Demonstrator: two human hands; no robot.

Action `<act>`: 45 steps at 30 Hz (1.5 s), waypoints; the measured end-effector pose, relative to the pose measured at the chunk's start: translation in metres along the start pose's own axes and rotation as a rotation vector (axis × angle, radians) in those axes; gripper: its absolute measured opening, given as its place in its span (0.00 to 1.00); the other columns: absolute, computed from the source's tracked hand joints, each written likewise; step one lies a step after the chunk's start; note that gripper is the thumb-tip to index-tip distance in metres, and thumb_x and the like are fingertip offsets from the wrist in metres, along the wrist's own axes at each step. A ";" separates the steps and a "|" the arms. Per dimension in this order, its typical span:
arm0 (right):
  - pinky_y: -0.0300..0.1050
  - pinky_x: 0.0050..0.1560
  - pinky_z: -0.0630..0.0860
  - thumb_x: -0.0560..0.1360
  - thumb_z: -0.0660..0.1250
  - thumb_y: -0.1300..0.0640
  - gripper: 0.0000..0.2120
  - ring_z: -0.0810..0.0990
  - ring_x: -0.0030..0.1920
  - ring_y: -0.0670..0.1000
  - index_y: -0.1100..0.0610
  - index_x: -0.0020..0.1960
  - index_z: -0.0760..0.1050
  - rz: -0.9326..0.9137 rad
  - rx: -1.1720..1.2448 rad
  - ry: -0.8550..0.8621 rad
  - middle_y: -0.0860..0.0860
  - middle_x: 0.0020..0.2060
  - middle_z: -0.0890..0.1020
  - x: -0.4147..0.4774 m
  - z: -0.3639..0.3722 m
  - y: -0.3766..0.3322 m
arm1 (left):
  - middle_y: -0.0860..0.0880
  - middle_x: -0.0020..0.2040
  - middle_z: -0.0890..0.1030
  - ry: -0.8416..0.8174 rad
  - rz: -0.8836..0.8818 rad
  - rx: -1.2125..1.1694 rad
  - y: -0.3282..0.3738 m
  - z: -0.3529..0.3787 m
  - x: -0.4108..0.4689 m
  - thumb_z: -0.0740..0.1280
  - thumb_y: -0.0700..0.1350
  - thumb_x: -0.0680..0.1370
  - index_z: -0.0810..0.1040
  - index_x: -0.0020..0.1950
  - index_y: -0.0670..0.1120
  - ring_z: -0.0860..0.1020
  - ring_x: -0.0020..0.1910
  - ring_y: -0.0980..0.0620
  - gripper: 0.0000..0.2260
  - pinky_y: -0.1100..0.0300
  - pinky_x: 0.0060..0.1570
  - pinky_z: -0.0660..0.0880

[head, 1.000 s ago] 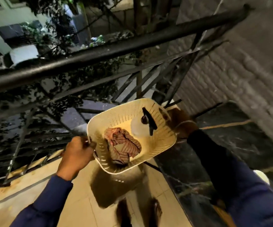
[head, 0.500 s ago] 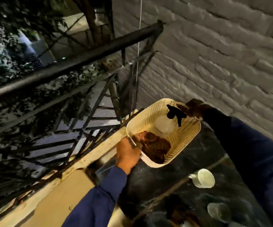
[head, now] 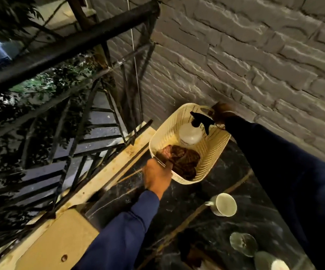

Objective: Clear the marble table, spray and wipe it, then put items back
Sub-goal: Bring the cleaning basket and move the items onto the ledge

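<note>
Now, cream perforated basket, both hands' fingers closed on its rim, white spray bottle, seemingly striped cloth inside

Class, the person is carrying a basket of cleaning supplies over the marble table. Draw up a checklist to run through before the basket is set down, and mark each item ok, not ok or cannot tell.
1. Both hands grip the basket: left hand on the near rim, right hand on the far handle. Ok.
2. Spray bottle inside the basket, standing up. Ok.
3. Cloth inside the basket, not hanging over the rim. Ok.
4. Marble table cleared for wiping: a white cup and glasses stand on it. Not ok.
5. Bare spot directly under the basket: hidden by the basket. Cannot tell.
6. Basket clear of the brick wall. Ok.
</note>
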State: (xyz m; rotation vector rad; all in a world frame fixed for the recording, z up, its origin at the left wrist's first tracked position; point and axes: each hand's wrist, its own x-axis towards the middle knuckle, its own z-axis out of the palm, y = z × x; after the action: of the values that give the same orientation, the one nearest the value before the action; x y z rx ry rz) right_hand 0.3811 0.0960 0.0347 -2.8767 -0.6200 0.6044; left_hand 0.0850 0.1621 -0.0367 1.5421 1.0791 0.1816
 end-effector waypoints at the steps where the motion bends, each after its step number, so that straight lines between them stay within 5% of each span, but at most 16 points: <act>1: 0.45 0.50 0.72 0.75 0.63 0.39 0.27 0.78 0.58 0.59 0.62 0.58 0.76 0.010 0.016 0.001 0.56 0.57 0.80 -0.001 0.000 0.001 | 0.43 0.38 0.84 0.001 0.012 0.015 0.004 -0.002 -0.003 0.69 0.58 0.65 0.80 0.40 0.42 0.84 0.39 0.45 0.19 0.44 0.40 0.82; 3: 0.49 0.55 0.73 0.76 0.64 0.40 0.27 0.77 0.58 0.60 0.64 0.59 0.75 0.008 0.067 0.070 0.60 0.57 0.79 -0.013 -0.004 0.009 | 0.42 0.37 0.84 0.007 0.059 0.118 0.016 -0.008 -0.017 0.68 0.62 0.68 0.80 0.39 0.41 0.83 0.39 0.43 0.23 0.48 0.38 0.80; 6: 0.53 0.54 0.75 0.76 0.64 0.48 0.19 0.79 0.56 0.62 0.63 0.57 0.77 0.008 0.161 0.332 0.62 0.54 0.81 -0.046 -0.013 0.028 | 0.45 0.34 0.82 0.284 0.254 0.434 0.041 -0.031 -0.054 0.65 0.60 0.76 0.79 0.52 0.46 0.80 0.38 0.40 0.19 0.52 0.37 0.75; 9: 0.52 0.48 0.76 0.74 0.62 0.54 0.15 0.81 0.52 0.62 0.62 0.53 0.80 0.006 0.080 0.476 0.62 0.50 0.83 -0.100 -0.017 0.065 | 0.48 0.37 0.84 0.436 0.594 0.273 0.058 -0.039 -0.104 0.69 0.51 0.76 0.80 0.55 0.50 0.82 0.36 0.48 0.10 0.55 0.37 0.77; 12: 0.53 0.48 0.79 0.72 0.65 0.54 0.12 0.82 0.49 0.64 0.61 0.47 0.83 0.148 0.078 0.331 0.62 0.45 0.84 -0.168 -0.005 0.115 | 0.52 0.43 0.84 0.004 0.793 0.223 0.048 -0.007 -0.122 0.71 0.45 0.75 0.80 0.52 0.50 0.82 0.39 0.55 0.07 0.55 0.38 0.79; 15: 0.56 0.53 0.79 0.65 0.76 0.45 0.14 0.82 0.50 0.63 0.55 0.41 0.83 0.257 0.313 0.099 0.56 0.40 0.85 -0.235 0.022 0.169 | 0.52 0.54 0.80 -0.386 0.832 0.329 0.030 0.037 -0.116 0.72 0.49 0.69 0.77 0.59 0.49 0.78 0.52 0.53 0.19 0.54 0.52 0.77; 20: 0.37 0.43 0.77 0.60 0.82 0.49 0.23 0.80 0.37 0.43 0.58 0.49 0.81 0.281 0.325 -0.151 0.47 0.38 0.82 -0.332 0.077 0.183 | 0.46 0.69 0.70 -0.670 0.875 0.735 0.014 0.095 -0.105 0.79 0.49 0.63 0.68 0.70 0.46 0.68 0.69 0.46 0.39 0.51 0.69 0.66; 25: 0.48 0.60 0.72 0.67 0.76 0.45 0.28 0.78 0.60 0.58 0.57 0.62 0.75 0.200 0.114 -0.140 0.57 0.58 0.81 -0.353 0.131 0.172 | 0.45 0.71 0.67 -0.784 0.759 0.949 0.003 0.140 -0.094 0.82 0.47 0.60 0.65 0.73 0.48 0.68 0.69 0.46 0.45 0.54 0.70 0.65; 31: 0.48 0.57 0.76 0.71 0.70 0.43 0.19 0.80 0.54 0.55 0.49 0.59 0.74 0.206 0.107 0.022 0.53 0.55 0.81 -0.339 0.170 0.177 | 0.46 0.59 0.80 -0.635 0.773 0.878 -0.007 0.157 -0.085 0.82 0.44 0.58 0.78 0.62 0.49 0.78 0.58 0.46 0.33 0.56 0.59 0.75; 36: 0.48 0.53 0.80 0.62 0.78 0.46 0.22 0.83 0.50 0.57 0.51 0.53 0.81 0.134 0.103 0.175 0.54 0.49 0.85 -0.340 0.154 0.161 | 0.48 0.47 0.84 -0.525 0.781 0.731 0.010 0.113 -0.099 0.82 0.47 0.55 0.83 0.49 0.49 0.81 0.46 0.48 0.24 0.55 0.47 0.79; 40: 0.44 0.55 0.76 0.58 0.81 0.47 0.28 0.84 0.50 0.57 0.52 0.56 0.80 -0.065 0.165 0.236 0.54 0.49 0.85 -0.352 0.139 0.115 | 0.49 0.54 0.83 -0.444 0.685 0.592 0.007 0.029 -0.110 0.82 0.47 0.58 0.80 0.59 0.48 0.79 0.53 0.50 0.31 0.60 0.53 0.75; 43: 0.47 0.52 0.78 0.61 0.79 0.43 0.28 0.83 0.49 0.57 0.52 0.58 0.78 -0.214 0.126 0.202 0.53 0.49 0.84 -0.358 0.135 0.058 | 0.49 0.56 0.83 -0.310 0.616 0.614 0.001 -0.054 -0.123 0.82 0.47 0.59 0.80 0.61 0.48 0.79 0.56 0.52 0.30 0.75 0.56 0.65; 45: 0.51 0.50 0.80 0.61 0.78 0.43 0.28 0.83 0.48 0.59 0.54 0.57 0.79 -0.309 0.114 0.183 0.55 0.48 0.85 -0.360 0.137 0.013 | 0.49 0.55 0.83 -0.206 0.529 0.635 -0.010 -0.110 -0.131 0.82 0.48 0.59 0.80 0.61 0.48 0.80 0.55 0.52 0.31 0.69 0.58 0.69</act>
State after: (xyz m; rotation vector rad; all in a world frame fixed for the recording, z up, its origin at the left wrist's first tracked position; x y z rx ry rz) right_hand 0.0283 -0.0607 0.0350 -2.6161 -0.9406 0.3168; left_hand -0.0644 0.1459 0.0458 2.3481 0.5611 0.0326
